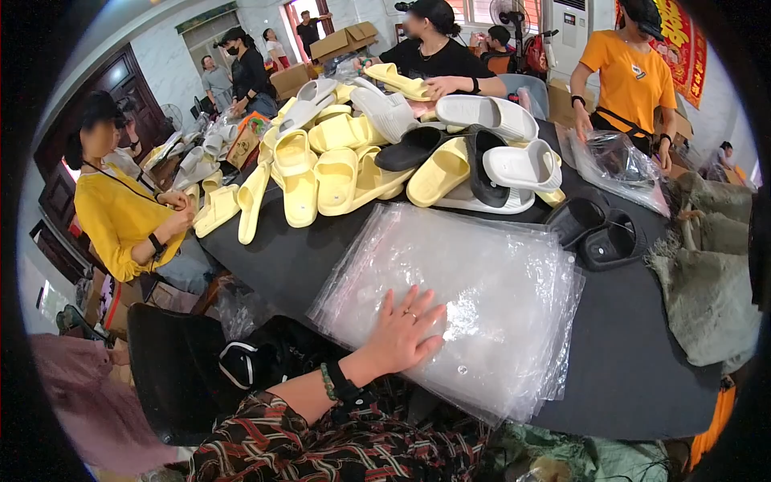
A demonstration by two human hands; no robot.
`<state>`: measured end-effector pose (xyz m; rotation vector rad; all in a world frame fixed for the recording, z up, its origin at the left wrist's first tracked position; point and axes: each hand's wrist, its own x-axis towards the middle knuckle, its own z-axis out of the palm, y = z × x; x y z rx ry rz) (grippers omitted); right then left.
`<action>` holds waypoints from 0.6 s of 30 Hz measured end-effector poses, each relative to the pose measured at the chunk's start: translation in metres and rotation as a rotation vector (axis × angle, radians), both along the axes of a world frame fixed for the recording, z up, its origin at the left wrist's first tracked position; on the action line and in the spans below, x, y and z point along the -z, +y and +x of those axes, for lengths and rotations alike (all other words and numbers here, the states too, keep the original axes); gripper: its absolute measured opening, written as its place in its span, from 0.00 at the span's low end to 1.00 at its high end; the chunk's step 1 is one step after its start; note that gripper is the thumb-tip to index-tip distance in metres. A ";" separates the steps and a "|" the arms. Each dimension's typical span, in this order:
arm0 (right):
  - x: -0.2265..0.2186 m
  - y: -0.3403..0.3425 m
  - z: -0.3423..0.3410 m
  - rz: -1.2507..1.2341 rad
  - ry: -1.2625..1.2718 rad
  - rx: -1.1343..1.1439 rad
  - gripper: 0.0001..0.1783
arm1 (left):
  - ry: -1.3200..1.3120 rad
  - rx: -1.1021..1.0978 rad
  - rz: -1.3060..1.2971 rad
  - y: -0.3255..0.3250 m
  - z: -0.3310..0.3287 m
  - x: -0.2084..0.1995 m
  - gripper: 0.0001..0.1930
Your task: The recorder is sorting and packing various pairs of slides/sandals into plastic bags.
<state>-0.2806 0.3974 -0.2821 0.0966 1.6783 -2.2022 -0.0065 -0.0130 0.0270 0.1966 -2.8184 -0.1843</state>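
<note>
My left hand [401, 331] lies palm down with spread fingers on a thick stack of clear plastic bags [490, 297]. A ring and a green bead bracelet show on it, and it holds nothing. My right hand is not in view. Beyond the bags rises a pile of slide sandals: yellow slides [335, 178], grey slides [486, 116] and a few black ones. To the right of the stack, a pair of black slides [598, 229] rests on the dark table [642, 321].
A person in yellow [120, 217] stands at the left, one in black [414, 52] behind the pile. At the right, someone in orange [634, 72] handles a clear bag [618, 157]. Greenish sacking [715, 265] hangs over the right edge; a black chair [173, 361] stands near left.
</note>
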 end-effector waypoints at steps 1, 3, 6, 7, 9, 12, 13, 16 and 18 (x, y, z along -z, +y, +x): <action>0.001 0.000 0.000 -0.005 0.005 -0.001 0.25 | 0.005 0.002 0.001 -0.001 -0.001 0.001 0.31; 0.001 -0.002 0.000 -0.018 0.018 -0.009 0.24 | 0.009 0.001 0.007 -0.002 -0.001 0.002 0.31; 0.001 -0.016 0.004 -0.057 0.041 -0.034 0.24 | -0.002 -0.014 0.004 -0.001 0.007 0.000 0.31; 0.001 -0.018 0.006 -0.068 0.048 -0.033 0.24 | 0.020 -0.004 0.005 0.000 0.006 0.002 0.31; 0.003 -0.014 0.016 -0.087 0.056 -0.019 0.24 | 0.034 0.023 0.012 0.001 0.004 0.006 0.31; 0.014 0.037 0.066 -0.080 0.047 0.114 0.24 | 0.025 0.110 0.033 0.007 -0.011 0.017 0.31; 0.018 0.066 0.097 -0.066 0.037 0.187 0.24 | 0.038 0.093 0.046 0.003 -0.010 0.019 0.30; 0.018 0.172 0.235 0.009 -0.004 0.444 0.23 | -0.058 0.008 0.036 -0.005 -0.003 0.005 0.28; 0.014 0.235 0.346 0.055 -0.028 0.651 0.23 | 0.039 0.039 -0.142 -0.012 0.002 0.007 0.27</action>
